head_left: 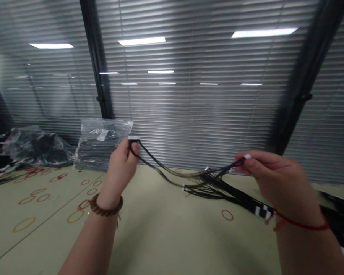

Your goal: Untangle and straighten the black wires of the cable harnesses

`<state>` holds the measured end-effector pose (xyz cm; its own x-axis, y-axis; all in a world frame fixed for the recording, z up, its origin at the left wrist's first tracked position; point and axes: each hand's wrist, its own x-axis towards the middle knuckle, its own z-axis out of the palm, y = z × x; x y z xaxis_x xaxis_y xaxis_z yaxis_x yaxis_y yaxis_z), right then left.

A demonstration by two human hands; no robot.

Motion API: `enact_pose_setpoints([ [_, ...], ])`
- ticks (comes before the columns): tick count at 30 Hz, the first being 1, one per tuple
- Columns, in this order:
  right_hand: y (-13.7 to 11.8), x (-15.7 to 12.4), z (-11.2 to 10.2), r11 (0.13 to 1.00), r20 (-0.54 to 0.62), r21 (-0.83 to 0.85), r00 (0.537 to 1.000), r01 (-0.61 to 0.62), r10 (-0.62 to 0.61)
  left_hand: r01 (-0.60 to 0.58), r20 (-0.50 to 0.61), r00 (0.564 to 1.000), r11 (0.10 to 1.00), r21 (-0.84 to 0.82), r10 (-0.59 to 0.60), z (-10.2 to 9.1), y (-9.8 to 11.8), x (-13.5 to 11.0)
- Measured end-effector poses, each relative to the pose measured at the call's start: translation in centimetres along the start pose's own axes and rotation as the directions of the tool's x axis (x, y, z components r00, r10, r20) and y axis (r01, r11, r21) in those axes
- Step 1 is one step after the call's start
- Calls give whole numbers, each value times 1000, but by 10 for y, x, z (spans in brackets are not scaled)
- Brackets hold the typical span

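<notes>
The left hand (122, 172) is clenched on a white connector (133, 138) of a black wire harness (215, 185), and the right hand (275, 177) pinches another white connector (247, 156). The wires stretch sideways between them above the bench (160, 233), the thick bundle trailing toward lower right. Behind, a clear plastic bag (103, 128) holds stacked black cables (93, 158)

A bundle of thin black wires (209, 183) sags between the hands; a white plug (133, 138) tops the left hand (120, 171); a white-banded trunk (263, 211) runs beneath the right hand (278, 183).
</notes>
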<state>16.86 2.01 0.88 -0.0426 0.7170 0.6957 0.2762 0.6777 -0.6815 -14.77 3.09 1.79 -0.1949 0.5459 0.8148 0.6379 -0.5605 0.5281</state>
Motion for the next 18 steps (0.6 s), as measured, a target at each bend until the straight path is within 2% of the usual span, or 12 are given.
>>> enact_pose_setpoints([
  [2, -8, -5, 7, 997, 43, -56, 998, 50, -48, -47, 209, 976, 998, -52, 57, 14, 21, -14],
  [4, -17, -9, 18, 990, 134, -103, 988, 93, -79, -88, 392, 910, 987, -132, 133, 29, 43, -32],
  [6, -22, -12, 30, 983, 195, -144, 977, 114, -85, -114, 508, 835, 970, -215, 211, 41, 60, -50],
  [9, -25, -12, 40, 973, 209, -189, 973, 135, -94, -117, 569, 778, 951, -286, 267, 50, 70, -66],
  [15, -25, -13, 40, 980, 278, -139, 955, 144, -101, -122, 602, 741, 942, -312, 296, 56, 66, -65],
  [17, -25, -13, 38, 992, 303, -84, 950, 97, -68, -197, 608, 730, 948, -248, 311, 49, 70, -63],
  [18, -24, -12, 36, 997, 306, -51, 951, 66, -47, -274, 595, 733, 944, -185, 329, 42, 74, -63],
])
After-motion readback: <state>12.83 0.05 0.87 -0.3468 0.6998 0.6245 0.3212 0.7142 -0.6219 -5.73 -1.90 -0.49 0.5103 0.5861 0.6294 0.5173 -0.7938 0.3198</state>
